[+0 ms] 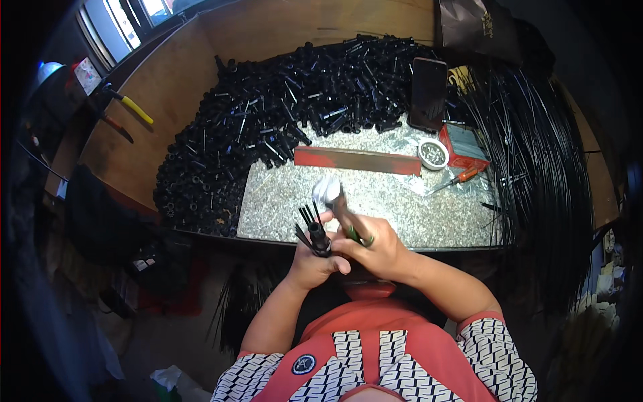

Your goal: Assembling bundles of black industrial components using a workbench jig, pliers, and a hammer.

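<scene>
My left hand (309,269) is closed around a short black tubular part (317,236) with several thin black rods (308,216) sticking up beside it. Close against it, my right hand (385,251) grips a hammer (347,218) by its brown handle. The shiny hammer head (327,191), slightly blurred, is above the stone slab (274,208), just beyond the black part. Something green (353,234) shows at the right fingers; its kind is unclear. Both hands are over the near edge of the slab.
Black tubular parts (268,114) are heaped at the back and left. A red-edged bar (355,161), a white cup (433,154) of small bits, an orange-handled screwdriver (462,177), a red box (465,147) and a phone (428,94) lie behind. Long black rods (536,147) drape over the right side.
</scene>
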Demonstrator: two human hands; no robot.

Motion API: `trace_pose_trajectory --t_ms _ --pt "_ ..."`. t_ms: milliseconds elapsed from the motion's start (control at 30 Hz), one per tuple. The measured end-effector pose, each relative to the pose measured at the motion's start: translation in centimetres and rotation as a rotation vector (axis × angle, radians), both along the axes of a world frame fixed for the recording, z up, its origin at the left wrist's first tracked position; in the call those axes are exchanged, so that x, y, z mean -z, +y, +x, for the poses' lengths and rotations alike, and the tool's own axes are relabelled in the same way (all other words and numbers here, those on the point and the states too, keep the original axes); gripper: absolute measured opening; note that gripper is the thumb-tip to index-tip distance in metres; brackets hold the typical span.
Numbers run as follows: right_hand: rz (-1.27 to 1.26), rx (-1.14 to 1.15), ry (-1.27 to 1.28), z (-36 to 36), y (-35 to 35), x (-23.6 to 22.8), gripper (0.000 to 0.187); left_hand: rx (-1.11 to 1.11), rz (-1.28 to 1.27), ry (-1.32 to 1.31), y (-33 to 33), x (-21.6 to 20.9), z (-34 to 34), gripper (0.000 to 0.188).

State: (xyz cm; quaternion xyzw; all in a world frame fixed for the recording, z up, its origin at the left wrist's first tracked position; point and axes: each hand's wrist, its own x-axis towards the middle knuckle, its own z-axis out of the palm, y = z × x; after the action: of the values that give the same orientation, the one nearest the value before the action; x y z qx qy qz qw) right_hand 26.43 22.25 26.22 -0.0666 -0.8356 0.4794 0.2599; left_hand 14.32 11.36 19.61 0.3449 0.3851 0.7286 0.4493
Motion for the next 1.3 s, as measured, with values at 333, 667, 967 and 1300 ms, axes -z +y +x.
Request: trace_pose_trajectory --t_ms 333,667,967,1300 --pt "0.133 0.014 -0.297 5.3 1.8 -2.1 0.053 0.034 0.068 -0.018 -1.3 0.2 -2.1 0.093" --pt "0.817 0.060 -0.385 8.5 0.1 -3.3 0.076 0.127 0.002 0.111 -1.5 -0.9 -2.4 0.063" --pt "0.800 0.093 -0.355 8.5 0.1 -2.2 0.081 0.098 -0.007 0.088 -1.5 -1.4 -1.5 0.059" --pt "0.849 0.129 -0.319 8.8 0.4 -1.7 0.080 0.106 -0.173 0.270 -1.5 -1.3 -1.5 0.073"
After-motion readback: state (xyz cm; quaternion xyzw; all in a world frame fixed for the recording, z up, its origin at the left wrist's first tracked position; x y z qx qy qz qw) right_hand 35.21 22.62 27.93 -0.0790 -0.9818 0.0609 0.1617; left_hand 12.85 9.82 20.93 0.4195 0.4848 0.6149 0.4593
